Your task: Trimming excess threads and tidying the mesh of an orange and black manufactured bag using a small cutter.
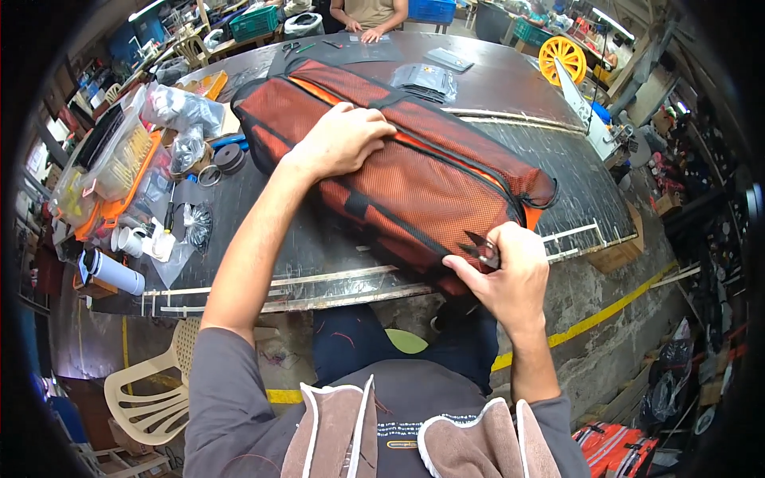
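A long orange-red bag [442,187] with a dark mesh cover and black trim lies slantwise across the dark worktable, its top zipper partly open with bright orange lining showing. My left hand [341,142] rests on top of it, fingers curled over the edge of the zipper opening. In my right hand [514,275], at the bag's near right end, is a pair of small black thread snips [483,247], blades pointing up and left. The thumb of that hand lies close against the bag's side.
Clear plastic bins [119,171], a roll of black webbing [229,158] and a white bottle [114,272] crowd the table's left. Flat grey packets [422,82] lie beyond the bag. Across the table a co-worker's hands [371,35] rest on dark sheet material. A beige plastic chair [155,382] stands below left.
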The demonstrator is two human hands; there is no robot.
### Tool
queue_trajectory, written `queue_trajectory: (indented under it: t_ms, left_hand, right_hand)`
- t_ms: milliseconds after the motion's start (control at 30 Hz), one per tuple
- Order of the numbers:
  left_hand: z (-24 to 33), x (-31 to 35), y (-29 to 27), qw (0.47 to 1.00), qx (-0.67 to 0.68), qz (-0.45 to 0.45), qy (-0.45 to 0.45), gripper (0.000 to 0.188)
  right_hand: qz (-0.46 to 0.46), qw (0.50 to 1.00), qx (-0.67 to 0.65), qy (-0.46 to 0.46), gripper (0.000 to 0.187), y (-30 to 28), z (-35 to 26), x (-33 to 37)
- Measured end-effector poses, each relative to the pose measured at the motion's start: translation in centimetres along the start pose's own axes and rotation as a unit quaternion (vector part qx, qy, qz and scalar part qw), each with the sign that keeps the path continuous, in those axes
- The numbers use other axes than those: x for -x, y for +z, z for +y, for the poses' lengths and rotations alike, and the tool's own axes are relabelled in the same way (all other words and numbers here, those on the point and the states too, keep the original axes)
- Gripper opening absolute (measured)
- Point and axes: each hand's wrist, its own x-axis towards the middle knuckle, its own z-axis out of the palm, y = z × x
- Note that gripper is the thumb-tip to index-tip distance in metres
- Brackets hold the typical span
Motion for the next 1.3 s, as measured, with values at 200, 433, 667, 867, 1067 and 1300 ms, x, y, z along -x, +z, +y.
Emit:
queue_trajectory:
  t_ms: [200,433,667,867,1067,1300]
  left_hand:
    - [0.1,-2.0,0.4,0.999,-0.026,0.02,0.041,0.013]
    - [4.5,-2.8,-1.8,0.973,-0.069,0.217,0.035,0.008]
    - [13.9,-2.3,-0.9,0.976,-0.062,0.209,0.006,0.007]
    - [17.8,-0.5,-0.3,0.968,-0.045,0.242,-0.049,0.014]
    - [18.1,0.1,-0.1,0.973,-0.03,0.225,-0.037,0.017]
    - [18.4,0.1,0.4,0.981,0.005,0.189,-0.039,0.02]
  right_hand:
    - [-0.014,0.99,0.026,-0.136,0.054,-1.6,2.3,1.0]
    - [0.004,0.977,0.045,-0.209,0.058,-5.0,8.8,0.4]
    - [0.056,0.986,0.136,-0.079,0.063,-9.1,13.3,2.3]
    - [-0.018,0.996,0.062,-0.065,0.056,-4.4,6.9,-0.2]
    - [0.028,0.996,0.017,-0.082,0.041,-0.6,7.1,-1.8]
    - [0.111,0.983,0.049,-0.138,0.023,3.2,8.0,-1.0]
